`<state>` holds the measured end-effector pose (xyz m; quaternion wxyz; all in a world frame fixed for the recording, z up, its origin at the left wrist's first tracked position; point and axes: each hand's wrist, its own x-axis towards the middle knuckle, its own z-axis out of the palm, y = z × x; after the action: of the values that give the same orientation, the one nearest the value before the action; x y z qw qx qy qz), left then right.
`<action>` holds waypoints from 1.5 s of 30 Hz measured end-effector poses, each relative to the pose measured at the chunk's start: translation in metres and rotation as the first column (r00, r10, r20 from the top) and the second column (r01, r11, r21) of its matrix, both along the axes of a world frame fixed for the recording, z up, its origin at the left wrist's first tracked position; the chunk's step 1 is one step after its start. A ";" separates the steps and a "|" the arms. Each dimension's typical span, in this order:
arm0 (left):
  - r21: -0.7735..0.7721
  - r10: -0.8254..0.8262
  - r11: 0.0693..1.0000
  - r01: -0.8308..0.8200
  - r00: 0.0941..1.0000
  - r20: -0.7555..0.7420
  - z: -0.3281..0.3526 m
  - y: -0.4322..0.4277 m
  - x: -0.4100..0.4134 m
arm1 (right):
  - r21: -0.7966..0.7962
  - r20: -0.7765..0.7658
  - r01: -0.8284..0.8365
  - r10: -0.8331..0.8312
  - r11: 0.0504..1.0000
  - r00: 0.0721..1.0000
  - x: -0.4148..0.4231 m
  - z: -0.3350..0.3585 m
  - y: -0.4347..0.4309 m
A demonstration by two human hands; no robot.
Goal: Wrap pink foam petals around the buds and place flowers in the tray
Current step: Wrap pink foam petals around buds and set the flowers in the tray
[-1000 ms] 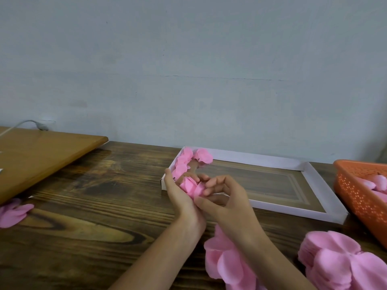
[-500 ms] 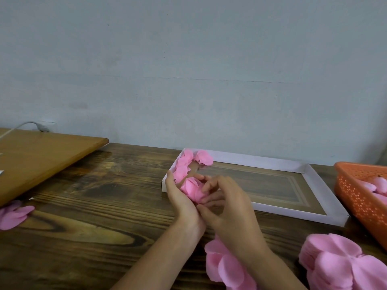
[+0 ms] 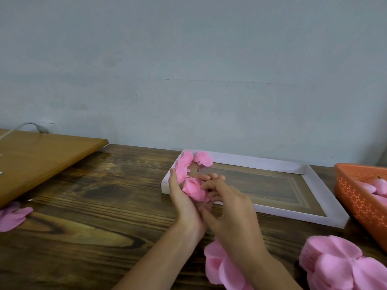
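A pink foam flower sits between both hands, just in front of the white tray. My left hand cups it from the left with fingers curled round it. My right hand presses its fingertips against the petals from the right. Three finished pink flowers lie in the tray's far left corner. Stacks of pink petal sheets lie near me at the bottom middle and the bottom right.
An orange perforated basket with pink buds stands at the right edge. A light wooden board lies at the left, with a cable behind it. Another pink petal sheet lies at the far left on the dark wooden table.
The hands have kept folding petals round the flower. My right hand has shifted a little over it, its fingers now spread against the petals.
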<state>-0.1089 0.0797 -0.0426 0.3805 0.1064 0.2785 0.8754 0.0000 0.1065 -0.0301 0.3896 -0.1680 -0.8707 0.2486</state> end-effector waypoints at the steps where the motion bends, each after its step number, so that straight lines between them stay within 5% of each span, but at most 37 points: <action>1: 0.008 0.011 1.000 -0.011 1.000 -0.007 0.000 0.001 0.001 | 0.027 0.009 0.011 -0.011 1.000 1.000 0.000 0.000 0.000; 14: 0.020 0.037 0.999 -0.037 0.999 0.035 -0.001 0.001 0.001 | 0.061 0.036 -0.021 0.019 0.998 0.999 0.002 0.003 -0.001; 25: 0.003 0.007 1.000 -0.008 0.994 0.111 0.004 -0.003 -0.002 | 0.298 0.062 0.035 -0.056 0.954 0.997 0.006 0.004 -0.001; 30: -0.010 0.067 0.998 -0.066 0.992 0.110 0.003 0.000 -0.001 | 0.262 -0.045 0.056 -0.046 0.963 0.998 0.007 0.003 0.011; 36: -0.041 0.052 0.998 -0.048 0.993 0.101 0.001 -0.001 -0.001 | 0.260 0.066 0.041 -0.060 0.965 0.996 0.005 -0.004 0.013; 45: 0.042 -0.042 0.998 0.036 0.986 0.162 -0.002 0.003 0.003 | 0.301 0.003 0.118 -0.125 0.946 0.992 0.003 -0.003 0.008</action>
<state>-0.1063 0.0829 -0.0442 0.4170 0.0476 0.2273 0.8787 0.0029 0.1141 -0.0330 0.4156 -0.1629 -0.8906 0.0872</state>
